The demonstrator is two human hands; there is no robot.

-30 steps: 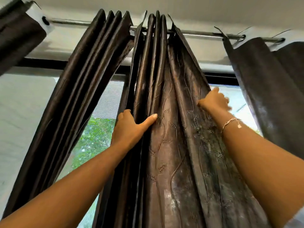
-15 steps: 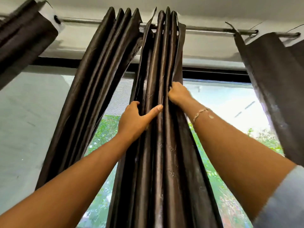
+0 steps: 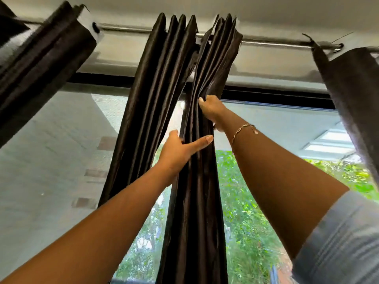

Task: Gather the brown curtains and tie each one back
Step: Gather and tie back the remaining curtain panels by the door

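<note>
I see both arms raised to the middle curtain point(image 3: 196, 181), which hangs from the rod point(image 3: 276, 43) as a tight bunch of dark brown pleats in the centre of the view. My left hand point(image 3: 180, 150) grips the bunch from its left side: the thumb lies stretched across the front of the folds, the other fingers go round behind them, and I cannot see their tips. My right hand point(image 3: 213, 113) sits higher, on the right edge of the same bunch, with the fingers curled into the pleats and pinching the outer folds. A thin bracelet point(image 3: 242, 129) circles that wrist, and a pale blue sleeve point(image 3: 338, 242) shows at the lower right. Just to the left, touching the bunch near the rod, the neighbouring curtain point(image 3: 151, 99) hangs in its own gathered pleats, slanting away to the lower left. The left curtain point(image 3: 41, 54) and the right curtain point(image 3: 352, 99) hang well apart at the two edges of the view. Behind the fabric runs a black window frame point(image 3: 276, 97), with greenery point(image 3: 246, 201) beyond the glass.
</note>
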